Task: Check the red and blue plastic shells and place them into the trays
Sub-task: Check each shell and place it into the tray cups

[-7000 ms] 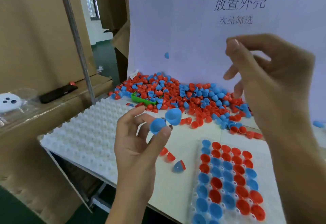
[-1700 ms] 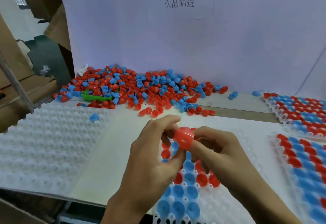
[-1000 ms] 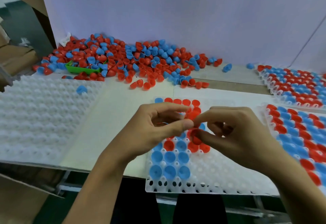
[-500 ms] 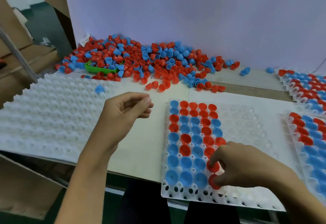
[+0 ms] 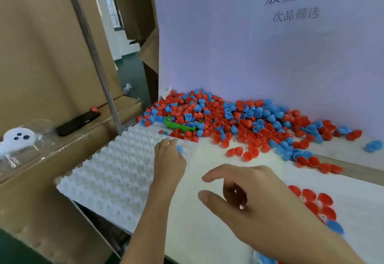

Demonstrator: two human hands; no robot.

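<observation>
Shells lie in a big red and blue heap at the back of the table, against the white wall. A few have rolled out toward me. 1 blue shell sits on the bumpy white tray, right at the fingertips of my left hand. I cannot tell if the fingers have pinched it or only touch it.

I think these shells are very light, thin and a bit slippery. They look like tiny cups, round on 1 side and hollow on the other. A hard squeeze could bend one or make it pop away. So I would take it softly by the rim, thumb on 1 side and a finger on the other.

My right hand hangs over the table with loose, half-curled fingers and holds nothing. Just past it, more red and blue shells sit in another tray.

A green box is half buried in the heap. Brown cardboard stands at the left.
</observation>
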